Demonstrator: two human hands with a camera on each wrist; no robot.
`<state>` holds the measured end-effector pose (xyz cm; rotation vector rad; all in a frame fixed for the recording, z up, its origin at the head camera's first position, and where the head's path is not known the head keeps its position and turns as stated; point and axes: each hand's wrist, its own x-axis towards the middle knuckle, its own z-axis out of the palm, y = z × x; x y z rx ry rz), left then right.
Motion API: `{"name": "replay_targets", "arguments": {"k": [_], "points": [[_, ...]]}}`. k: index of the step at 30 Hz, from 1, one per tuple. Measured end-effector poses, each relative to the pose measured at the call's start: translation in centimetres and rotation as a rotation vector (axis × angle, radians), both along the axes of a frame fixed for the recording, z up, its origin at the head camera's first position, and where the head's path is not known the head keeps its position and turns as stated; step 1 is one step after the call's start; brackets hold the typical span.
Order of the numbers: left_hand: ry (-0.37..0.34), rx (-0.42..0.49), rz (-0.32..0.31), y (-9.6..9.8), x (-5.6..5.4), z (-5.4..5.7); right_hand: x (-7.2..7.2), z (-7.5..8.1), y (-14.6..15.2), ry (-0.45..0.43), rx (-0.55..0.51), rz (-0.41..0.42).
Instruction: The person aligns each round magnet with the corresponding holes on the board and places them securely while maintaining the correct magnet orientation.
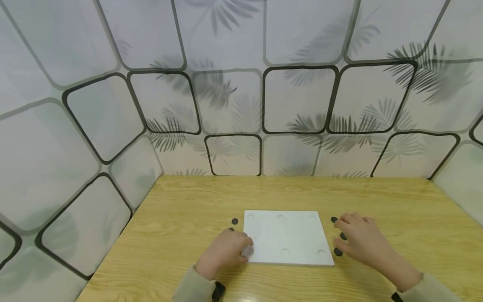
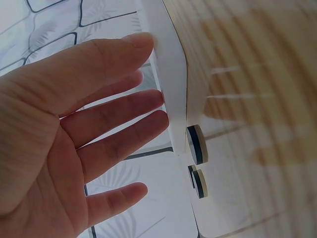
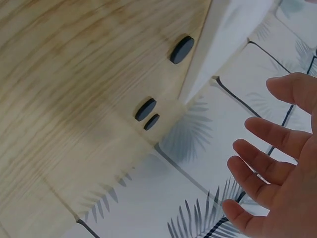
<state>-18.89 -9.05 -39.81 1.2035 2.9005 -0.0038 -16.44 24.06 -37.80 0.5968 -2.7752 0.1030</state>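
Note:
A white board with several shallow round recesses lies on the table. My left hand is over its near left corner, fingers spread and loosely bent, holding nothing; the left wrist view cannot settle whether the fingertips touch the board. Beside the board's left edge lie black discs, partly hidden by that hand in the head view; three discs show in the left wrist view. My right hand hovers by three black discs right of the board. Its relaxed fingers are apart from the discs in the right wrist view.
The wooden table runs back to a patterned wall covering with dark outlines and leaf prints. More of this covering stands along the left side. A dark wrist strap shows at the left sleeve.

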Motion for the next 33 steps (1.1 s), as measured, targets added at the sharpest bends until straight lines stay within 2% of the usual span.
{"name": "replay_targets", "arguments": {"k": [8,25,33], "points": [[-0.010,0.004,0.004,0.0,0.0,0.2,-0.4,-0.8,0.1,-0.030,0.043,0.021],[-0.020,0.005,0.008,0.0,0.1,0.3,-1.3,-2.3,0.3,-0.168,0.188,0.028],[-0.035,0.012,0.018,0.0,0.1,0.2,-1.2,-2.9,0.4,-0.163,0.221,0.045]]}}
